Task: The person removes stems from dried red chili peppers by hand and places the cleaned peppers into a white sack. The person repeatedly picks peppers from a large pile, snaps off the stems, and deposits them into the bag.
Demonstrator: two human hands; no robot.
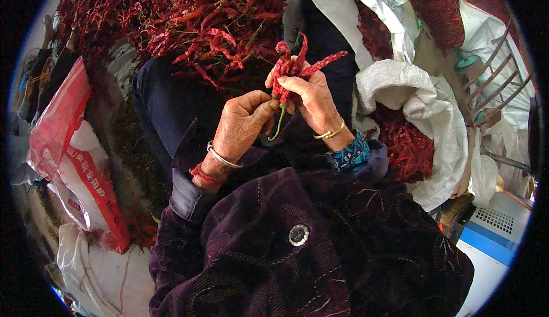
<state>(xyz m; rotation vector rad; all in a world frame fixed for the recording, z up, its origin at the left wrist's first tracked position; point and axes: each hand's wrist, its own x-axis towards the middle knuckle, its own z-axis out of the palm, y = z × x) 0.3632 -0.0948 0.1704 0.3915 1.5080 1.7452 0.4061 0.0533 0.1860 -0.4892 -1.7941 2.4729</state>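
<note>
Several dried red chili peppers (285,66) are bunched in my right hand (315,96), with the thumb across them and their tips fanning up and to the right. My left hand (246,117) pinches the stem end of the bunch between thumb and forefinger, close beside the right fingers. A curved green stem (281,121) hangs below the fingertips. A large heap of dried red chilies (206,16), some with green stems, lies beyond my hands. Both hands are above my lap.
An open white woven sack (450,145) with red chilies (403,145) inside stands at the right. Another open sack (334,3) with chilies is behind it. A red and white printed bag (94,188) lies at the left. A metal rack (497,76) stands at the far right.
</note>
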